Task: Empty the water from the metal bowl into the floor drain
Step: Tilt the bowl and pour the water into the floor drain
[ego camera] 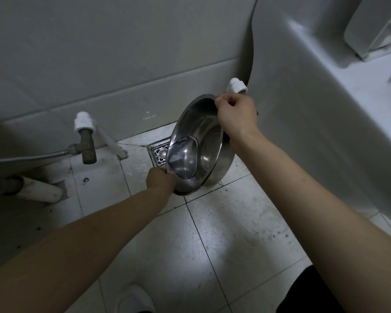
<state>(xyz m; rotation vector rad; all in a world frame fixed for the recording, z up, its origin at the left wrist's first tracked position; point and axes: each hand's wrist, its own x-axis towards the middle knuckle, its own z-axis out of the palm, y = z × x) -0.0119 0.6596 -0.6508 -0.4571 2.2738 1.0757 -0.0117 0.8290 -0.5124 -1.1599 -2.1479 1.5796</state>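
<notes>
The metal bowl (pixel 203 141) is held in the air over the tiled floor (pixel 212 233). It is tipped steeply, so its open side faces the camera and its low rim hangs to the left. The left hand (pixel 161 180) grips that low rim with its fingers curled round the edge. The right hand (pixel 235 114) clamps the high rim on the opposite side, fingers and thumb folded over the metal.

Water (pixel 182 159) is gathered in the lowest part of the bowl, lying against the wall and rim just beside the left hand. The floor drain (pixel 158 152), a square metal grate, sits at the far edge of the floor, close under the wall tiles. The bowl's low rim hangs directly over the grate's right part and hides it. Whether any water is falling onto the grate cannot be told.

Toward the far left corner, a brass valve (pixel 86 146) with a white fitting (pixel 82 120) on top stands out from the wall. A braided hose (pixel 32 157) runs left from it. Below it a thick white pipe (pixel 41 190) lies low along the floor's left edge. A second white pipe fitting (pixel 236 85) juts from the wall just above the right hand. A large white ceramic fixture (pixel 314 109) fills the right side. The floor tiles are grimy and speckled with droplets near the bowl. At the near edge are a white slipper (pixel 133 298) and, toward the right corner, a dark garment (pixel 314 292).
</notes>
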